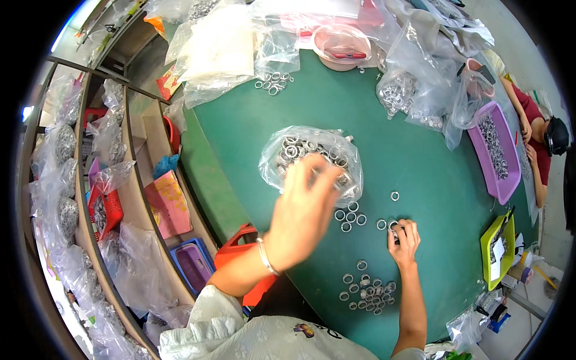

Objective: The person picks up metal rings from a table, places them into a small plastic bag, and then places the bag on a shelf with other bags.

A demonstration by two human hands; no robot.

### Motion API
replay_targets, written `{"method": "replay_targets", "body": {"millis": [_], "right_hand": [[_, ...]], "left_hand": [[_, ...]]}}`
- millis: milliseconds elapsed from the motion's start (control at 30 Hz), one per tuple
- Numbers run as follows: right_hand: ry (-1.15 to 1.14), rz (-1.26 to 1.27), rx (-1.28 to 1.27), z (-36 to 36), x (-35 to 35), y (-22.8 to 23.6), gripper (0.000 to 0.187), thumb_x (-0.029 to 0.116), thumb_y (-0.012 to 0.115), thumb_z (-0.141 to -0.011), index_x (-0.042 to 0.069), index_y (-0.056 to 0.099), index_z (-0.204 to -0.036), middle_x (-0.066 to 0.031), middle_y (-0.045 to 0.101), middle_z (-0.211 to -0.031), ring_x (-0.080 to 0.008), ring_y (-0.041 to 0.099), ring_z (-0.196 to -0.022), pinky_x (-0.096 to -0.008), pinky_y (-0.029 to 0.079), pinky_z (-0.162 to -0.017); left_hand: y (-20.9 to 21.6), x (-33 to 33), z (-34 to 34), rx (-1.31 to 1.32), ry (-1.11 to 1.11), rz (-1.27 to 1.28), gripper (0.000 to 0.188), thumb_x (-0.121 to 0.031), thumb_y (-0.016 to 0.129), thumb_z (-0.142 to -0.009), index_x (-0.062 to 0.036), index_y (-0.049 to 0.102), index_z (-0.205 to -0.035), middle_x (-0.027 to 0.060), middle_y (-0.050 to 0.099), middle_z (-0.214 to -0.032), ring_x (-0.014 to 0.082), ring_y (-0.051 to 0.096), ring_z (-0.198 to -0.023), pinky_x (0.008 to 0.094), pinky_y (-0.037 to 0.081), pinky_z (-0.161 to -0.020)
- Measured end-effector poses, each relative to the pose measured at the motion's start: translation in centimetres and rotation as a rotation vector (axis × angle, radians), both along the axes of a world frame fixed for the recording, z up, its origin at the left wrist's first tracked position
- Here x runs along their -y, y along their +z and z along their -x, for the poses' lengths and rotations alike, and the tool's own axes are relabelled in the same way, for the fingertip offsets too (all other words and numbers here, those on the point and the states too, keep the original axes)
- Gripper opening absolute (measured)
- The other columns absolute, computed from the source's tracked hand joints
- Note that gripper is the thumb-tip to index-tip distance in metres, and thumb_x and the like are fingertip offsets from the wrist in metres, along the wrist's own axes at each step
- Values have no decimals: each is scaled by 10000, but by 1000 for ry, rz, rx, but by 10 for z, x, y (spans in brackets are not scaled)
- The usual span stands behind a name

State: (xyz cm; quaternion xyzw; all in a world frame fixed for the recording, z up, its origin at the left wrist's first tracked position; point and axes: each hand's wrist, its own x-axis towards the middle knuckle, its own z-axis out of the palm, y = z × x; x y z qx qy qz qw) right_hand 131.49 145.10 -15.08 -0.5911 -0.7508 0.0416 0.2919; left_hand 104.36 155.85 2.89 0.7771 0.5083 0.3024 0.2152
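My left hand [303, 210] hovers over a clear plastic bag [270, 157] packed with silver metal rings [294, 150]. Its fingers are smeared by motion, so whether they hold anything does not show. At the right, my right hand [405, 240] has its fingers closed on a ring [393, 225] at the tabletop. Just left of those fingers lies a single ring [381, 224], and another loose ring [395, 196] lies farther off. Several rings [347, 226] sit beside the bag's near edge. A larger group of rings [372, 293] is spread closer to me.
The green table [240, 126] also bears a ring cluster [274, 83], a pink tub [336, 60], a bag of parts [399, 93], a purple basket [510, 180] and a lime basket [489, 264]. Shelves [138, 198] stand left. Another person [534, 120] sits at the right.
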Motion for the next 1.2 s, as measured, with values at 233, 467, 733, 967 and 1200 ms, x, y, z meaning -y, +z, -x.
{"method": "replay_targets", "body": {"millis": [233, 467, 733, 967, 1200], "right_hand": [[-429, -10, -813, 4, 1, -20, 106, 61, 601, -827, 11, 536, -894, -87, 574, -907, -175, 548, -823, -291, 465, -607], [-57, 190, -1951, 57, -45, 76, 160, 187, 515, -906, 48, 499, -984, -108, 526, -931, -162, 488, -798, -239, 398, -550], [411, -31, -434, 144, -135, 140, 212, 49, 664, -692, 21, 566, -877, -140, 554, -956, -279, 555, -842, -360, 459, -669], [334, 255, -907, 69, -97, 128, 265, -26, 604, -752, 19, 594, -1013, -107, 542, -1107, -195, 526, -1031, -287, 425, -842], [-242, 375, -328, 15, 3, 44, 396, 45, 703, -691, 45, 581, -1068, -118, 527, -1081, -290, 466, -1005, -364, 375, -884]], "left_hand": [[-5, 2, 17, 61, 163, -127, 359, 100, 594, -715, -19, 570, -1054, 148, 509, -1081, 305, 526, -983, 349, 456, -790], [-85, 85, 0, 289, -215, 103, 335, 101, 621, -676, -27, 603, -986, 116, 550, -993, 296, 546, -897, 348, 467, -753], [-178, 76, -36, -21, -103, 188, 351, -106, 636, -748, -86, 579, -1094, 109, 453, -1201, 319, 417, -1047, 403, 358, -810], [-164, 60, -44, -174, -161, 136, 485, -205, 662, -742, -125, 521, -1200, 115, 442, -1227, 331, 415, -1069, 428, 371, -857], [-187, 61, -55, -182, -246, 28, 422, -215, 693, -707, -141, 570, -1104, 61, 480, -1159, 278, 450, -989, 399, 392, -816]]}}
